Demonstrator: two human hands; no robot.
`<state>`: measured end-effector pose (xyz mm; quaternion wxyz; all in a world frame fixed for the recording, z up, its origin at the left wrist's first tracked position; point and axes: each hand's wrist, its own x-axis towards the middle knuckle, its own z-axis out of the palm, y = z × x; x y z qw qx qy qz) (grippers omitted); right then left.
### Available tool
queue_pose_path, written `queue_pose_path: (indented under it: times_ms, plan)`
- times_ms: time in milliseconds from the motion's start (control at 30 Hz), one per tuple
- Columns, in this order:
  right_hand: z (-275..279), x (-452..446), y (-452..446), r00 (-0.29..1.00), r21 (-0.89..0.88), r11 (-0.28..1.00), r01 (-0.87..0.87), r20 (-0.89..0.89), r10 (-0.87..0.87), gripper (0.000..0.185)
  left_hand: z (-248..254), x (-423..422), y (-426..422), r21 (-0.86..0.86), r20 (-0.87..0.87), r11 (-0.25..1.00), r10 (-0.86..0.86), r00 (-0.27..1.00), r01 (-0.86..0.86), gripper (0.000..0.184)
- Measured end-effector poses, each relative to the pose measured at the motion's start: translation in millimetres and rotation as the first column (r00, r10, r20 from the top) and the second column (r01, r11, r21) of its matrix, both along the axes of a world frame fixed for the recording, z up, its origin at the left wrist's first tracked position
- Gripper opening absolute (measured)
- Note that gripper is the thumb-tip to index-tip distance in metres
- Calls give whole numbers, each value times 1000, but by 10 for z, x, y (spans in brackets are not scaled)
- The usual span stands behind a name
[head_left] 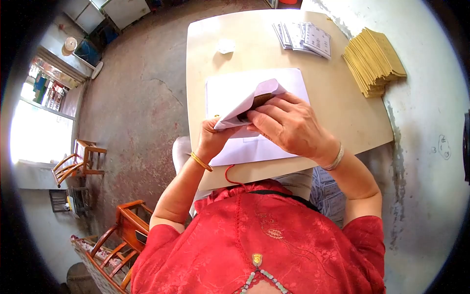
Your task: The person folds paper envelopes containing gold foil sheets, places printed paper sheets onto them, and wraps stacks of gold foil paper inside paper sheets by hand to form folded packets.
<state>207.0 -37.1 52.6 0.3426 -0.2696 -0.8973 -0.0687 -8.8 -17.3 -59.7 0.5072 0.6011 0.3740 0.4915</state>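
Observation:
A white paper envelope (249, 100) is held up over the table, its mouth spread and a dark brown inside showing. My left hand (215, 137) grips its lower left corner, fingers partly hidden behind the paper. My right hand (289, 122) is at the opening, fingers bent together against the brown part; whether they pinch something inside is hidden. Beneath both hands lies a stack of large white sheets (227, 154) on the pale table (342, 117).
Printed cards (306, 39) are fanned at the table's far edge. A thick stack of yellow-brown envelopes (374, 61) lies at the right by the wall. A small white object (225, 46) is at the far left. Wooden chairs (129, 230) stand on the floor at left.

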Motion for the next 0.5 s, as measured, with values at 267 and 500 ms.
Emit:
queue_pose_path:
  times_ms: [267,500]
  plan:
    - [-74,10,-36,998,-115,991,65,14,-64,11,38,0,-61,-150,-2,986,-78,997,77,11]
    - [109,248,17,837,53,957,-286,-472,276,21,224,-80,-94,-222,77,969,-91,993,106,14]
